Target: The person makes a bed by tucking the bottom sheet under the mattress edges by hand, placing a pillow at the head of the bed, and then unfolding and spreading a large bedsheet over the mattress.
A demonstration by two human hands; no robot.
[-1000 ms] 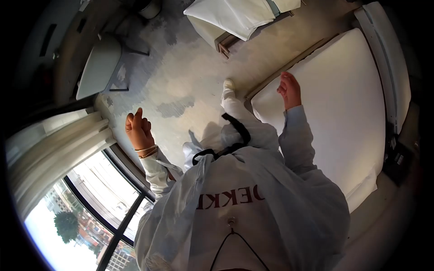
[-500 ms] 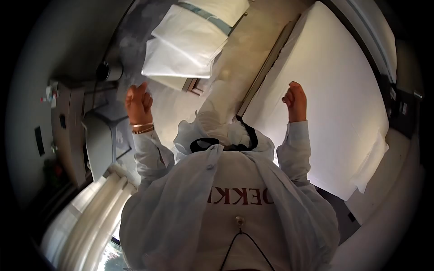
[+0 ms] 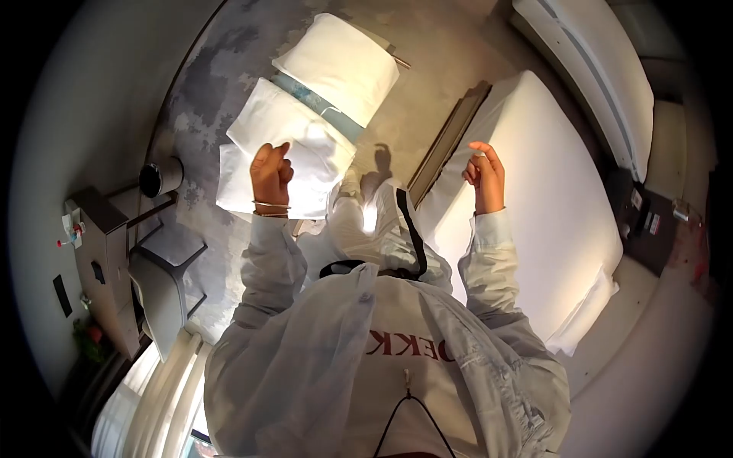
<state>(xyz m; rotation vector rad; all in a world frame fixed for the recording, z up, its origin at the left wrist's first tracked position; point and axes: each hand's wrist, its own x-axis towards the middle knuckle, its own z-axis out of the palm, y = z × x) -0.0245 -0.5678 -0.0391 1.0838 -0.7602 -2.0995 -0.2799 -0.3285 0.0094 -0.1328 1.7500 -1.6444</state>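
Note:
My left hand [image 3: 270, 177], with bracelets at the wrist, is raised in front of me with its fingers curled in. Nothing shows in it. Beneath it in view lie white pillows [image 3: 340, 65] and a teal band of cloth [image 3: 324, 105] across a low piece of furniture that they mostly hide. My right hand [image 3: 487, 177] is held up at about the same height, loosely bent, its index finger apart from the others, holding nothing visible. It appears over the near edge of a bed with a white sheet [image 3: 534, 191]. Neither hand visibly touches anything.
At the left stand a desk [image 3: 107, 237], a grey chair [image 3: 156, 294] and a dark bin [image 3: 156, 177]. Curtains [image 3: 164, 397] hang at the lower left. Beyond the bed is a padded white headboard-like panel [image 3: 603, 76]. Patterned carpet [image 3: 221, 69] covers the floor.
The view has shifted, bringing the pillows closer below my left hand and more of the room into sight. My right hand's index finger has straightened somewhat. The pillows and bed look unchanged.

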